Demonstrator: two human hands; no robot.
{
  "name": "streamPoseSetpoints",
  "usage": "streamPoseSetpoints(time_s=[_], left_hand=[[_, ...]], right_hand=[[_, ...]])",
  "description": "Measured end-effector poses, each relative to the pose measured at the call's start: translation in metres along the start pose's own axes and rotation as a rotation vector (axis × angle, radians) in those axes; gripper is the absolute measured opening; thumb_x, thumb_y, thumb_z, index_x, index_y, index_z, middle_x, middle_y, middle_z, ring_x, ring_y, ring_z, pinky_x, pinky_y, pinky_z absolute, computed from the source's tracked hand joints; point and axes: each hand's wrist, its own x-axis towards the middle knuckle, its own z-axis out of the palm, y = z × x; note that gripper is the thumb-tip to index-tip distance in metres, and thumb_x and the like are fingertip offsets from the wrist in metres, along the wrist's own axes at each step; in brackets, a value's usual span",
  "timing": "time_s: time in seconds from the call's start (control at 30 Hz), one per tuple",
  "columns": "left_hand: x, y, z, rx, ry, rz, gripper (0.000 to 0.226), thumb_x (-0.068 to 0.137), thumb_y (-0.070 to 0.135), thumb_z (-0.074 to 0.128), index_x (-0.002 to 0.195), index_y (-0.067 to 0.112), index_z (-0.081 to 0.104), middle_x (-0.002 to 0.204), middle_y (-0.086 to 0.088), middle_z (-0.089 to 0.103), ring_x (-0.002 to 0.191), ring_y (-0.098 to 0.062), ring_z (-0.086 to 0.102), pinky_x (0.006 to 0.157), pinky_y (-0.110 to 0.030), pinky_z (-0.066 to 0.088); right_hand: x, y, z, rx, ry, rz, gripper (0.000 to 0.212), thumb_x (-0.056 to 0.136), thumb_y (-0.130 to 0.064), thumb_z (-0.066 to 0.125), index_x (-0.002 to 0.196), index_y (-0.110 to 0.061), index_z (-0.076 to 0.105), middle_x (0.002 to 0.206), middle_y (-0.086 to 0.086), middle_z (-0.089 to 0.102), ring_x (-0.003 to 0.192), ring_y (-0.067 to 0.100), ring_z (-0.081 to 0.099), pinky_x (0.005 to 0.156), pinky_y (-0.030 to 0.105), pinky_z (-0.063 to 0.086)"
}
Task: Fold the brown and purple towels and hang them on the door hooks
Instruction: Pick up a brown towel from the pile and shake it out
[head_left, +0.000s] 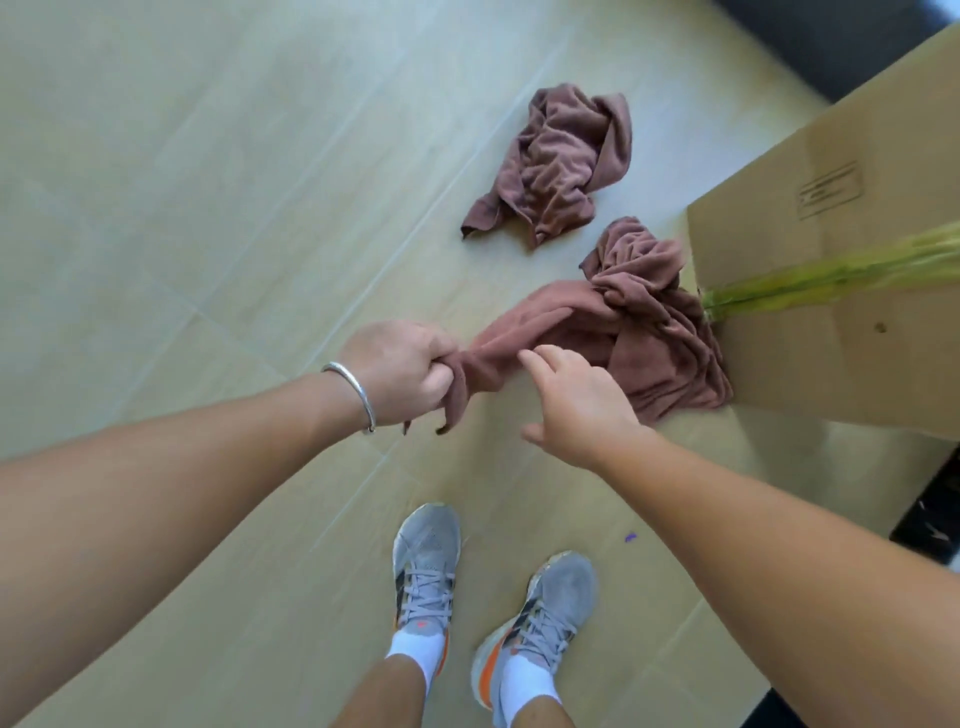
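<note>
A crumpled brown towel (644, 332) lies on the floor against a cardboard box. My left hand (400, 374), with a silver bangle on the wrist, grips one corner of it and lifts that end off the floor. My right hand (576, 400) hovers just beside the lifted part, its fingers spread and relaxed, holding nothing. Farther away a second brown towel (556, 166) lies bunched on the floor, untouched. No purple towel and no door hooks are in view.
A large cardboard box (831, 270) with green tape stands on the right, touching the near towel. A dark object (852, 36) fills the top right corner. Pale wood-look floor (208, 208) spreads to the left. My grey shoes (431, 577) stand below the hands.
</note>
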Motion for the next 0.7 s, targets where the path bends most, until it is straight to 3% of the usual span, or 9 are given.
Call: streamPoseSetpoints(time_s=[0.13, 0.27, 0.37, 0.47, 0.57, 0.63, 0.7], left_hand=[[-0.034, -0.01, -0.046, -0.11, 0.134, 0.04, 0.031, 0.065, 0.045, 0.02, 0.062, 0.021, 0.039, 0.062, 0.004, 0.045, 0.067, -0.026, 0.042, 0.057, -0.031, 0.025], [-0.066, -0.019, -0.088, -0.156, 0.166, -0.023, 0.022, 0.077, 0.037, 0.036, 0.057, 0.034, 0.028, 0.057, 0.014, 0.036, 0.066, -0.019, 0.038, 0.059, -0.03, 0.025], [-0.089, -0.02, -0.116, -0.095, 0.156, -0.034, 0.023, 0.078, 0.036, 0.037, 0.058, 0.034, 0.025, 0.057, 0.015, 0.034, 0.067, -0.018, 0.036, 0.059, -0.03, 0.023], [-0.114, -0.026, -0.137, -0.056, 0.156, -0.057, 0.023, 0.077, 0.037, 0.037, 0.057, 0.033, 0.029, 0.057, 0.01, 0.042, 0.065, -0.017, 0.042, 0.056, -0.029, 0.026], [-0.138, -0.036, -0.149, -0.012, 0.199, -0.11, 0.025, 0.075, 0.044, 0.032, 0.062, 0.027, 0.044, 0.068, 0.005, 0.058, 0.068, -0.019, 0.055, 0.056, -0.03, 0.039], [-0.154, -0.044, -0.155, 0.051, 0.291, -0.207, 0.044, 0.069, 0.052, 0.022, 0.07, 0.019, 0.052, 0.074, 0.003, 0.059, 0.071, -0.022, 0.056, 0.056, -0.03, 0.038], [-0.171, -0.046, -0.161, 0.037, 0.382, -0.338, 0.044, 0.067, 0.054, 0.026, 0.069, 0.018, 0.052, 0.072, 0.004, 0.056, 0.071, -0.022, 0.054, 0.055, -0.029, 0.034]], right_hand=[[0.002, -0.075, -0.014, 0.262, 0.126, 0.001, 0.097, 0.065, -0.064, 0.069, 0.143, -0.017, 0.034, 0.142, -0.003, 0.042, 0.134, 0.018, 0.036, 0.102, 0.037, 0.041], [-0.011, -0.134, -0.048, 0.458, 0.14, -0.098, 0.103, 0.051, -0.073, 0.07, 0.137, -0.031, 0.035, 0.128, -0.016, 0.048, 0.123, 0.007, 0.044, 0.092, 0.033, 0.047], [-0.025, -0.161, -0.077, 0.554, 0.228, -0.15, 0.074, 0.068, -0.059, 0.074, 0.131, -0.037, 0.041, 0.123, -0.019, 0.052, 0.115, 0.003, 0.05, 0.086, 0.028, 0.046], [-0.034, -0.174, -0.109, 0.517, 0.293, -0.197, 0.04, 0.092, -0.042, 0.058, 0.131, -0.037, 0.051, 0.125, -0.016, 0.058, 0.113, 0.003, 0.052, 0.088, 0.024, 0.044], [-0.039, -0.177, -0.141, 0.358, 0.287, -0.335, 0.03, 0.099, -0.036, 0.047, 0.127, -0.035, 0.057, 0.123, -0.012, 0.062, 0.111, 0.011, 0.056, 0.088, 0.029, 0.046], [-0.038, -0.183, -0.167, 0.244, 0.293, -0.444, 0.028, 0.097, -0.031, 0.05, 0.122, -0.027, 0.063, 0.118, -0.006, 0.065, 0.105, 0.021, 0.061, 0.082, 0.033, 0.049], [-0.039, -0.198, -0.195, 0.175, 0.34, -0.548, 0.027, 0.092, -0.03, 0.053, 0.112, -0.022, 0.068, 0.112, -0.004, 0.068, 0.097, 0.024, 0.064, 0.076, 0.032, 0.05]])
